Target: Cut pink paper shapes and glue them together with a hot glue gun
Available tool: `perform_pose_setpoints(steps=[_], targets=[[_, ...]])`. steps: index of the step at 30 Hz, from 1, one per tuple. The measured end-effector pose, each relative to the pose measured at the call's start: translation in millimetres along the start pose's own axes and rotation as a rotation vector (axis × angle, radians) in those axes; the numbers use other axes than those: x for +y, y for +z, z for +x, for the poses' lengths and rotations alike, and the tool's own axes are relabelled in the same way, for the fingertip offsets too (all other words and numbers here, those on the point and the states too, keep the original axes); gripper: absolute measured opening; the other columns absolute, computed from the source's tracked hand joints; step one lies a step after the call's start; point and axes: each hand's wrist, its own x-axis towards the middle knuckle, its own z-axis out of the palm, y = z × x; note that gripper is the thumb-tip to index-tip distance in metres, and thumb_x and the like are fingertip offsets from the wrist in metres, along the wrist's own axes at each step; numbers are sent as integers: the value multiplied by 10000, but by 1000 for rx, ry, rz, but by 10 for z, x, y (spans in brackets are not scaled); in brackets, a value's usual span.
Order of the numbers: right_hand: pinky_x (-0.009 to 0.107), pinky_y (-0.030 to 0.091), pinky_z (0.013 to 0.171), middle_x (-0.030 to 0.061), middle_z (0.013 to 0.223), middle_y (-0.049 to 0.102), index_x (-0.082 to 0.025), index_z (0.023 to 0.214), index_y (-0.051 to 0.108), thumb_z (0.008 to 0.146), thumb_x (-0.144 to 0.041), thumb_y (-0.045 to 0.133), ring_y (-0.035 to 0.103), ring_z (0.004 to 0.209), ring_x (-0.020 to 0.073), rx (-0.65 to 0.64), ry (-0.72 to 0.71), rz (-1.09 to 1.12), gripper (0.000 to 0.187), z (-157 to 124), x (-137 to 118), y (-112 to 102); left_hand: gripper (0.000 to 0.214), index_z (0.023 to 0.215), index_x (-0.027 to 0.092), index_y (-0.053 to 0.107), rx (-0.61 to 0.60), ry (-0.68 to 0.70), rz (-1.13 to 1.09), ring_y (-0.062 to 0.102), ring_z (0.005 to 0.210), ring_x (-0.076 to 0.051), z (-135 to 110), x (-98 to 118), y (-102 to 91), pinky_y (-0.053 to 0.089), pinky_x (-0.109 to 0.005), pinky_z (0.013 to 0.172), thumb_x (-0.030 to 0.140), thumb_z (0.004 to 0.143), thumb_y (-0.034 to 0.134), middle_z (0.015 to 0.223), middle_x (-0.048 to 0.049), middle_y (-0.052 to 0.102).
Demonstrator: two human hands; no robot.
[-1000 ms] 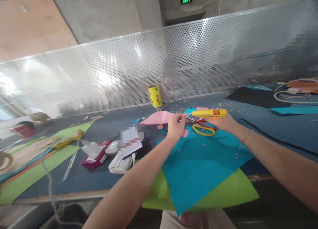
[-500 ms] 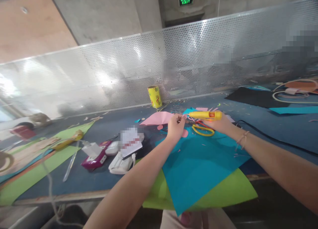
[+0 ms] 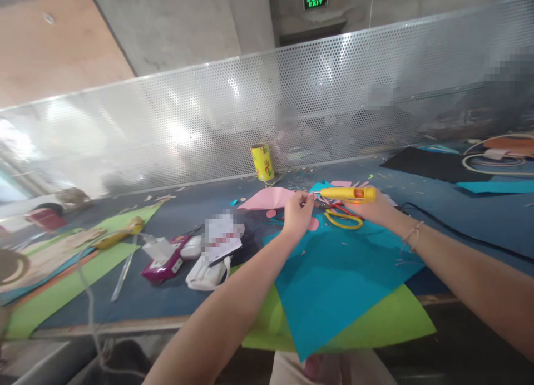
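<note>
Mesh stands at twelve o'clock. The right hand clamps a glue gun; the left hand has an unclear grip.

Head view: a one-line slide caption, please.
Right hand holds a yellow tool, its thin tip close to the left hand, with scissors and a blue sheet nearby.

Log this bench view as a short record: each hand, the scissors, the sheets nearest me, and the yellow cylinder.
Left hand: fingertips by the tool's tip; anything pinched is too small to tell
Right hand: grips yellow-bodied tool with thin metal tip
Scissors with red and yellow handles: between the hands
Sheets: flat blue sheet over light-green sheet
Yellow printed cylinder: before perforated metal panel
</note>
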Motion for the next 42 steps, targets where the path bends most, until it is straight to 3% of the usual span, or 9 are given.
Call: perform_pose_setpoints(steps=[16, 22, 26, 28, 30, 33, 35, 37, 42], targets=[[251, 511, 577, 28, 745, 697, -172, 842, 669, 686, -252, 594, 652, 699, 191, -20, 35, 84, 191, 10, -13, -18, 167, 735, 159, 574, -2, 14, 25, 602, 713, -154, -2, -18, 4, 444, -285, 708, 293, 788, 488, 710, -52, 661], [277, 526, 675, 57, 952, 692, -166, 1024, 642, 684, -267, 604, 648, 831, 212, -19, 21, 135, 356, 24, 50, -7, 156, 724, 162, 568, 4, 0, 23, 598, 701, -154, -6, 14, 7, 440, -283, 700, 281, 785, 489, 697, -50, 657], [279, 526, 660, 42, 891, 698, -194, 955, 654, 674, -287, 619, 646, 810, 205, -59, 43, 203, 297, 28, 14, -11, 149, 727, 163, 566, 4, 3, 6, 596, 707, -152, -10, 21, 1, 439, -279, 705, 279, 784, 492, 698, -48, 657], [271, 520, 607, 30, 808, 694, -206, 851, 654, 645, -291, 644, 641, 741, 194, -15, 115, 258, 223, 50, 5, -34, 152, 729, 164, 564, 7, 6, 3, 594, 708, -149, -7, 12, -6, 436, -278, 713, 294, 781, 503, 697, -44, 656], [253, 481, 490, 1, 584, 627, -211, 665, 601, 633, -303, 655, 582, 537, 149, 65, 266, 364, 111, 92, 46, -86, 160, 734, 164, 562, 12, 5, -3, 593, 706, -145, -1, -3, -11, 433, -275, 716, 309, 779, 512, 691, -41, 655], [230, 394, 393, -76, 340, 331, -223, 465, 355, 691, -292, 601, 305, 308, 58, 100, 524, 682, 342, 171, 224, -217, 185, 730, 161, 556, 14, 3, -14, 592, 698, -145, 10, -29, -8, 430, -272, 701, 337, 774, 519, 686, -43, 654], [240, 430, 452, -97, 340, 258, -224, 467, 276, 709, -247, 569, 246, 304, 37, 106, 657, 887, 380, 212, 386, -314, 196, 723, 160, 553, 9, 11, -11, 590, 692, -144, 17, -47, -2, 430, -271, 696, 347, 773, 520, 690, -46, 655], [279, 465, 514, -106, 352, 238, -228, 486, 269, 733, -256, 530, 238, 305, 33, 41, 769, 953, 361, 234, 532, -390, 197, 719, 159, 557, 5, 20, -6, 590, 689, -141, 21, -61, 4, 430, -272, 703, 345, 773, 520, 697, -46, 658], [276, 451, 495, -106, 353, 246, -227, 496, 277, 729, -259, 540, 236, 302, 33, 83, 834, 973, 352, 238, 674, -454, 206, 715, 159, 567, 14, 20, -13, 595, 690, -140, 20, -63, 3, 431, -274, 717, 354, 768, 528, 695, -45, 664]])
